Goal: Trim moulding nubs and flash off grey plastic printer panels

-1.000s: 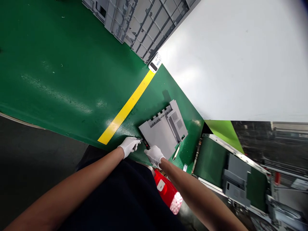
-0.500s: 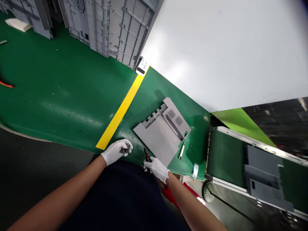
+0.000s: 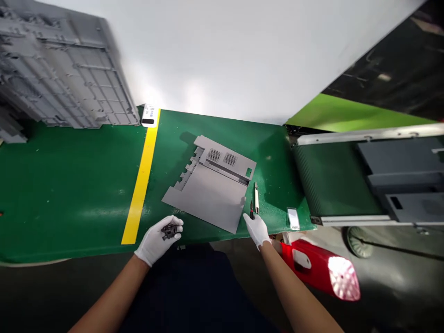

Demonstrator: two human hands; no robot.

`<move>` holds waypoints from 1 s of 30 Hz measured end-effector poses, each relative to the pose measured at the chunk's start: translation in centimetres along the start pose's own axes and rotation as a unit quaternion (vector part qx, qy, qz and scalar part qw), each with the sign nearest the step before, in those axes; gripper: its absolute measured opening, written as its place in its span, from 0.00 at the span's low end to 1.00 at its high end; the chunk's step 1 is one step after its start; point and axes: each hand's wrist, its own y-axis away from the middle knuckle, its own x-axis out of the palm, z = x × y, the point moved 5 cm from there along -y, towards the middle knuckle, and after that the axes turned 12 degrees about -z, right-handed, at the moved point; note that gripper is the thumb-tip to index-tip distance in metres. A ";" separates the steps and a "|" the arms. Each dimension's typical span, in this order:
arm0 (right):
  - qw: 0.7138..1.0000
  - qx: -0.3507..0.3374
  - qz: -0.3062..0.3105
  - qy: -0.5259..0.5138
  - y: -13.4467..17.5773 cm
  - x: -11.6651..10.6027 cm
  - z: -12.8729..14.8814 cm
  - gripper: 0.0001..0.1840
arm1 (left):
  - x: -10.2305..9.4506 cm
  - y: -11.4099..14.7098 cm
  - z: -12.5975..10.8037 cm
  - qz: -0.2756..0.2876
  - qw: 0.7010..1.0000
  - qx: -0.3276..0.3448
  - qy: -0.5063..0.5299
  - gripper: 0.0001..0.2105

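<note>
White-gloved left hand [image 3: 153, 242], fingers curled

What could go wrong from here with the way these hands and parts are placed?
The small dark pieces sit loosely in the curled fingers of the left hand; one might slip out.
The gray panel has a corner close to the front edge of the green table, so a bump could push it over.
The dark tool in the right hand is close to the panel's side and might scratch it.
</note>
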 end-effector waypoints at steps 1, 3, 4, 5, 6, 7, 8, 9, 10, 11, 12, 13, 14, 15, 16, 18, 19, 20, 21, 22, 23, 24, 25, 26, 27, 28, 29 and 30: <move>1.000 0.001 -0.006 0.000 -0.6 0.0 0.3 0.22 | 0.6 0.3 -0.5 0.005 0.998 0.044 -0.047 0.14; 1.000 0.003 -0.025 -0.014 -1.2 -0.2 1.2 0.23 | 1.6 0.8 -1.2 0.018 0.994 0.071 -0.076 0.23; 0.999 0.003 -0.040 -0.023 -1.2 -0.4 1.8 0.25 | 2.0 0.8 -1.6 0.023 0.996 0.055 -0.061 0.26; 0.998 0.005 -0.056 -0.035 -0.8 -0.7 2.4 0.25 | 2.4 0.7 -1.9 0.032 0.998 0.028 -0.036 0.25; 0.996 0.007 -0.073 -0.048 -0.2 -0.9 3.0 0.26 | 3.0 0.6 -2.3 0.045 0.999 -0.008 -0.005 0.24; 0.994 0.006 -0.088 -0.059 0.8 -1.1 3.6 0.26 | 3.6 0.3 -2.7 0.060 0.997 -0.039 0.018 0.22; 0.993 0.016 -0.086 -0.080 2.1 -1.1 4.1 0.25 | 4.4 0.1 -3.3 0.071 0.996 -0.047 0.017 0.23; 0.990 0.037 -0.062 -0.119 3.7 -0.7 4.5 0.24 | 5.3 -0.1 -4.0 0.078 0.996 -0.032 -0.005 0.24; 0.984 0.064 -0.023 -0.163 5.4 0.0 4.9 0.24 | 6.3 -0.3 -4.6 0.085 0.996 0.000 -0.039 0.26; 0.949 0.140 0.079 -0.272 7.5 1.4 5.2 0.26 | 7.5 -0.4 -5.1 0.093 0.992 0.038 -0.075 0.27; 0.882 0.202 0.184 -0.385 9.7 2.9 6.0 0.30 | 8.8 -0.4 -5.4 0.103 0.987 0.072 -0.104 0.26; 0.814 0.254 0.260 -0.453 11.6 4.1 6.7 0.33 | 10.2 -0.1 -5.5 0.122 0.980 0.097 -0.124 0.24; 0.756 0.278 0.302 -0.509 12.9 4.8 7.5 0.35 | 11.7 0.2 -5.3 0.150 0.973 0.115 -0.134 0.25; 0.711 0.292 0.314 -0.558 13.7 5.3 8.1 0.33 | 13.2 0.7 -5.1 0.185 0.964 0.133 -0.138 0.25; 0.675 0.306 0.300 -0.601 13.9 5.4 8.3 0.29 | 14.7 1.3 -4.8 0.219 0.952 0.156 -0.147 0.27; 0.615 0.331 0.252 -0.670 13.4 4.9 7.9 0.19 | 17.3 2.5 -4.3 0.279 0.924 0.197 -0.171 0.29; 0.588 0.344 0.237 -0.693 13.0 4.5 7.4 0.15 | 18.3 2.9 -4.0 0.301 0.912 0.209 -0.187 0.30; 0.567 0.351 0.236 -0.707 12.5 4.0 6.8 0.14 | 19.2 3.0 -3.8 0.315 0.902 0.213 -0.204 0.30; 0.553 0.350 0.246 -0.715 12.0 3.5 6.1 0.15 | 19.8 2.9 -3.7 0.321 0.895 0.217 -0.222 0.29; 0.548 0.339 0.256 -0.721 11.3 2.9 5.3 0.16 | 20.2 2.5 -3.6 0.320 0.888 0.224 -0.242 0.29; 0.547 0.322 0.263 -0.727 10.6 2.2 4.4 0.17 | 20.5 1.9 -3.7 0.315 0.883 0.231 -0.261 0.29; 0.547 0.304 0.267 -0.733 9.9 1.5 3.3 0.18 | 20.6 1.1 -3.7 0.305 0.880 0.233 -0.280 0.30; 0.547 0.289 0.266 -0.739 9.0 0.8 2.1 0.18 | 20.7 0.1 -3.7 0.291 0.879 0.230 -0.300 0.31; 0.547 0.279 0.262 -0.745 8.1 0.0 0.7 0.17 | 20.7 -1.1 -3.7 0.275 0.880 0.221 -0.318 0.31; 0.552 0.275 0.250 -0.746 7.1 -0.8 -1.0 0.16 | 20.6 -2.4 -3.5 0.252 0.881 0.208 -0.341 0.31; 0.562 0.278 0.232 -0.744 5.9 -1.8 -2.9 0.15 | 20.6 -3.6 -3.4 0.229 0.877 0.203 -0.370 0.28; 0.576 0.283 0.208 -0.738 4.6 -2.9 -5.0 0.15 | 20.6 -4.7 -3.1 0.206 0.867 0.204 -0.405 0.25; 0.590 0.289 0.178 -0.732 3.2 -4.1 -7.3 0.14 | 20.7 -5.7 -2.7 0.184 0.840 0.221 -0.460 0.22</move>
